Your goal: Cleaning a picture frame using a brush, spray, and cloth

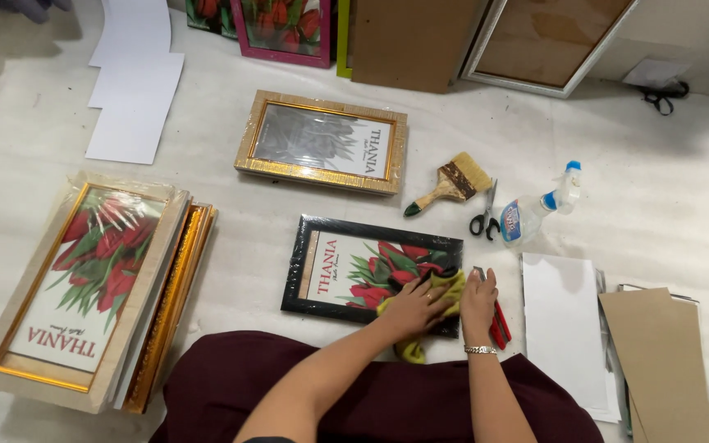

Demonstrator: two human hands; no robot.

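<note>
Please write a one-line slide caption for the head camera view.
Left hand presses a yellow-green cloth on a black picture frame; right hand steadies its edge.

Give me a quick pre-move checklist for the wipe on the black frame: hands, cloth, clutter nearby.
1. Left hand on yellow-green cloth: ok, palm pressed on it.
2. Cloth on black frame: ok, over its right part.
3. Right hand steadying the frame's right edge: ok; what its fingers hold, cannot tell.
4. Red-handled tool clear of the hands: not ok, right beside the right hand.
5. Scissors and spray bottle off the frame: ok.
6. Frame flat on the floor: ok.
</note>
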